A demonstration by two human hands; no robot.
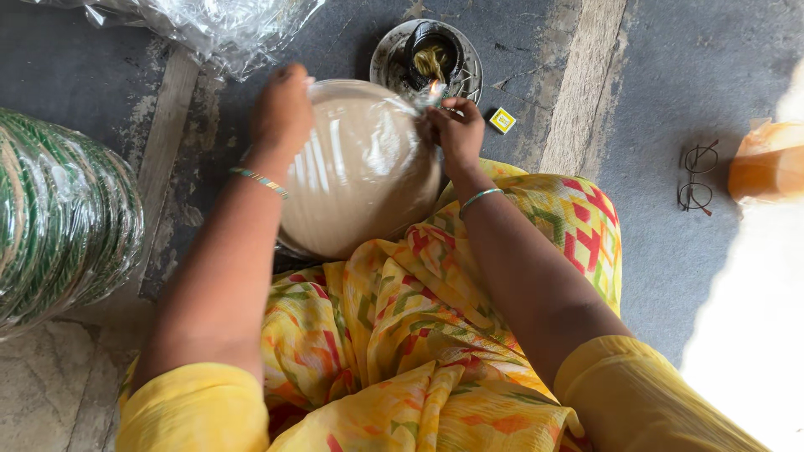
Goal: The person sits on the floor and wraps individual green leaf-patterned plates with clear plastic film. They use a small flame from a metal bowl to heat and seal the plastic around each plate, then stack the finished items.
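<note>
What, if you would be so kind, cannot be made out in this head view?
- Wrapped round stack: count hidden by clear plastic glare.
- Left hand fingertips: hidden behind the stack's far rim.
- Right hand: pinches wrap; grip detail too small.
- Dark bowl contents: too small.
- Green bundle: cut by left edge.
- Orange bag: overexposed, cut off.

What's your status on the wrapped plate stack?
Left hand steadies round plastic-wrapped plate stack. Right hand pinches plastic wrap at rim. Small metal dish just beyond.
</note>
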